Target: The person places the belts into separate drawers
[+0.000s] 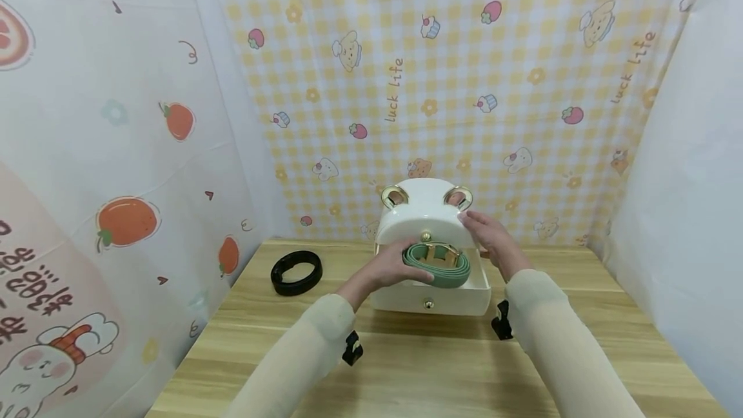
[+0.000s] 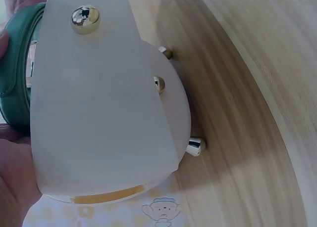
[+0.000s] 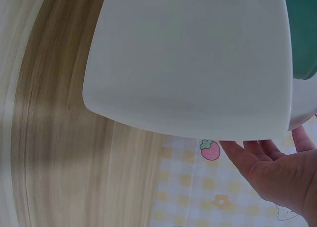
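Note:
My left hand (image 1: 395, 264) grips a coiled green belt (image 1: 445, 277) with a gold buckle, thumb at the front. The belt is held at the pulled-out lower drawer (image 1: 400, 298) of a white storage box (image 1: 426, 205); whether it touches the drawer floor cannot be seen. My right hand (image 1: 495, 240) lies along the box's upper right side with fingers extended. In the left wrist view the green belt (image 2: 17, 68) shows beyond the drawer front. The right wrist view has my right hand (image 3: 282, 175) beside the box, its fingertips partly hidden by the drawer.
A coiled black belt (image 1: 296, 287) lies on the wooden table (image 1: 406, 373) left of the box. The box has round gold-rimmed ears and gold knobs (image 1: 428, 304). A patterned cloth (image 1: 429, 82) hangs close behind it, with more cloth at both sides.

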`<state>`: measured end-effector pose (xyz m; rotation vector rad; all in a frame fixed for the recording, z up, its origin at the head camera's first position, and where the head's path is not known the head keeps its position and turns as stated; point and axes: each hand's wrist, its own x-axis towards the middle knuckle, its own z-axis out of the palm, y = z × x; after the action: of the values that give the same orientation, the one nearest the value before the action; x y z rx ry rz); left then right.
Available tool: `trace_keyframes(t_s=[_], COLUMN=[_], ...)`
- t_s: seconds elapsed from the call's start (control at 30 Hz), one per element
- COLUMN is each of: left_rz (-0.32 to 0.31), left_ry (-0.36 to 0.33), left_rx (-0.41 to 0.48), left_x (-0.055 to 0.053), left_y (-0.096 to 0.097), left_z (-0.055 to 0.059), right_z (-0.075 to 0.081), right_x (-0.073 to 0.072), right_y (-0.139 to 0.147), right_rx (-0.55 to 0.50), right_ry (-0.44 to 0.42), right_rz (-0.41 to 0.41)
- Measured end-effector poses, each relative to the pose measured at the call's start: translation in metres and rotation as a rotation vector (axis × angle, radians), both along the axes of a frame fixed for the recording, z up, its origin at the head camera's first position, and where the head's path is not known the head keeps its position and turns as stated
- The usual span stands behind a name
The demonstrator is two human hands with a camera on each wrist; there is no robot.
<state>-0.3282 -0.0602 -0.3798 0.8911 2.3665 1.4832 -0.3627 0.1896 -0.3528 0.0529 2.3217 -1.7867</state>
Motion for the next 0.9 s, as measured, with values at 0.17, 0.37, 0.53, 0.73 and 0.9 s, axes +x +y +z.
trace_keyframes(t_s=[0.17,0.37,0.53,0.73,0.9], left_rz=[0.012,0.029,0.038,0.053,0.061], left_ry=[-0.061,-0.097,-0.148,-0.211,-0.226], left_rx=[0.02,0.001,-0.003,0.001,0.003], left_x=[0.0,-0.0005,-0.0018,-0.0028,-0.0033], left_y=[0.0,0.0006,0.0007,0.0,0.0009], left_z=[0.0005,0.0017,0.0019,0.0013,0.0017], right_z=[-0.0002,-0.0016,-0.0006,0.0003,0.001], right_x=[0.0018,-0.0014,-0.0012,0.0018,0.0029], right_y=[0.0004,-0.0003,-0.0015,-0.0014,-0.0021], right_rx=[-0.005,-0.017,-0.025,-0.015,-0.027], right_ry=[0.009,-0.005,-0.012,-0.012,-0.012], right_rz=[0.002,-0.008,-0.017,-0.001,0.002])
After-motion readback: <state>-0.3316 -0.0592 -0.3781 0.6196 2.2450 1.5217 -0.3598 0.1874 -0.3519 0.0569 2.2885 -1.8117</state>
